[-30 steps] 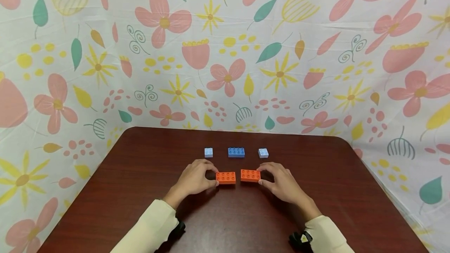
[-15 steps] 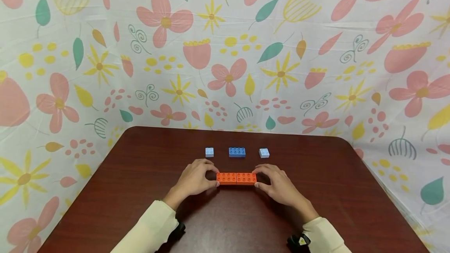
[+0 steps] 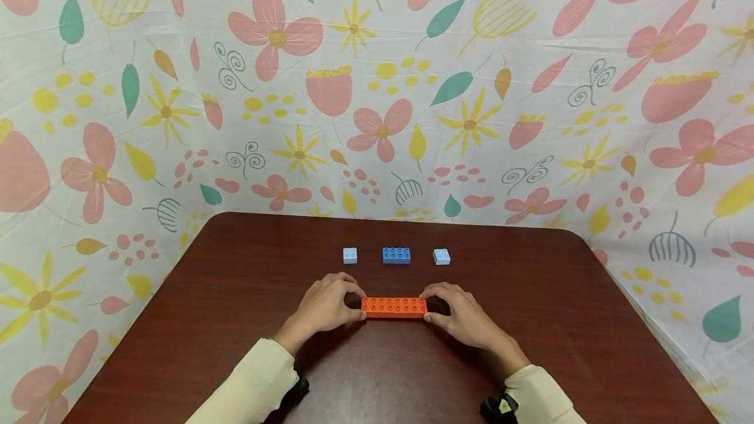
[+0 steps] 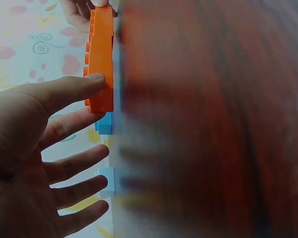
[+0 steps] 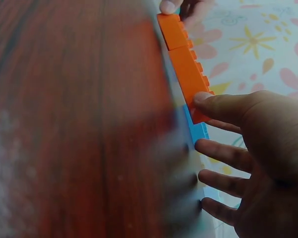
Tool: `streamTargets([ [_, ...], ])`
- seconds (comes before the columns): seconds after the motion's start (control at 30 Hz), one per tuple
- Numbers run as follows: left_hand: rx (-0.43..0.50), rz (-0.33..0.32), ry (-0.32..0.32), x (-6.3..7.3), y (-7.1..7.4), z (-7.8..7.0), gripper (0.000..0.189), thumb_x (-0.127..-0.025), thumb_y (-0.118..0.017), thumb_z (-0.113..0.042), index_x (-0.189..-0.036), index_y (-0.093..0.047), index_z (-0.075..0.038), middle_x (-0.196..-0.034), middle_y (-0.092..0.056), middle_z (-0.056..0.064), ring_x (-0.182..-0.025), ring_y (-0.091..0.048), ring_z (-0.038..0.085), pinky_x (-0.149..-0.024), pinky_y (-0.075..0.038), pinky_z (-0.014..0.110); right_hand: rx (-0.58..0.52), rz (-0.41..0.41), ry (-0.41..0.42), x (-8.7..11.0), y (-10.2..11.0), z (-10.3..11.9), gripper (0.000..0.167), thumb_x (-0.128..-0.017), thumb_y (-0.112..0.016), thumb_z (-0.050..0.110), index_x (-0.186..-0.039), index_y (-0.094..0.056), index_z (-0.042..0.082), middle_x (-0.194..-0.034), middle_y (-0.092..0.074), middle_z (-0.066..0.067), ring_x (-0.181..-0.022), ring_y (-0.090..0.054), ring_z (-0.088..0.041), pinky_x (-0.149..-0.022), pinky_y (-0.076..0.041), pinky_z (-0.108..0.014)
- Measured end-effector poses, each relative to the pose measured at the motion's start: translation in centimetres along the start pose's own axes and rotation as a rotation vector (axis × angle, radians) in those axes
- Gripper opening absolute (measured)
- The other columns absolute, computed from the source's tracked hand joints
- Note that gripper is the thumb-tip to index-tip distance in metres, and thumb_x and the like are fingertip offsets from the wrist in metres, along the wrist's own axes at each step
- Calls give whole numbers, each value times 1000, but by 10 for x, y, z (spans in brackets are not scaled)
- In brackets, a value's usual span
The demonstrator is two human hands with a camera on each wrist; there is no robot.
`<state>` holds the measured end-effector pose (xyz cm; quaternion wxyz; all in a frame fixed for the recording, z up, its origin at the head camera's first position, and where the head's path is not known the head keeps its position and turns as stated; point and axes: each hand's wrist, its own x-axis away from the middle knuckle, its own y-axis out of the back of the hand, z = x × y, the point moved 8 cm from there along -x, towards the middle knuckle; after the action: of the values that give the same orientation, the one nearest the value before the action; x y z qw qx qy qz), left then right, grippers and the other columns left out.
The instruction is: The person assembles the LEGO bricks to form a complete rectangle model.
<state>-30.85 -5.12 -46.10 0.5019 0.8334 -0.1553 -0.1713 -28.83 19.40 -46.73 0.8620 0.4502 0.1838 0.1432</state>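
Observation:
Two orange toy bricks stand end to end, touching, and form one long bar in the head view. My left hand (image 3: pixel 324 304) pinches the outer end of the left orange brick (image 3: pixel 377 308) between thumb and index finger. At the opposite end, my right hand (image 3: pixel 466 314) pinches the right orange brick (image 3: pixel 411 308) likewise. Studs face up on both. The left wrist view shows the other fingers of that hand spread below the orange brick (image 4: pixel 100 59). In the right wrist view a thin seam divides the near orange brick (image 5: pixel 186 69) from the far one.
Behind the bar, a blue brick (image 3: pixel 396 255) lies between two small light-blue bricks, one at left (image 3: pixel 350 255) and one at right (image 3: pixel 441 256). All rest on the dark wooden table (image 3: pixel 389 371). A flowered cloth (image 3: pixel 377 84) hangs along the back and sides.
The right hand has brought its orange brick leftward against the left one, closing the gap between them. Both hands have then shifted the joined pair slightly toward the body.

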Motion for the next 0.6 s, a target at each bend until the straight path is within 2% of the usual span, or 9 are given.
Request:
streamTargets([
  [0.33,10,26,11,1,-5,0,30,-82,-86,-39,-109,-80,-26,-129,-67,5,-122,-61,35,-96,-52,58,58,11,13,-1,-4,-1,30,-91,-79,23,-119,-72,20,-134,-66,-8,-130,-58,-36,-100,-40,-62],
  [0.6,36,47,30,3,-7,0,31,-83,-86,-36,-110,-79,-25,-131,-66,7,-122,-61,35,-91,-53,59,80,15,16,-1,-4,1,30,-91,-80,23,-119,-71,18,-135,-65,-9,-129,-57,-38,-101,-40,-62],
])
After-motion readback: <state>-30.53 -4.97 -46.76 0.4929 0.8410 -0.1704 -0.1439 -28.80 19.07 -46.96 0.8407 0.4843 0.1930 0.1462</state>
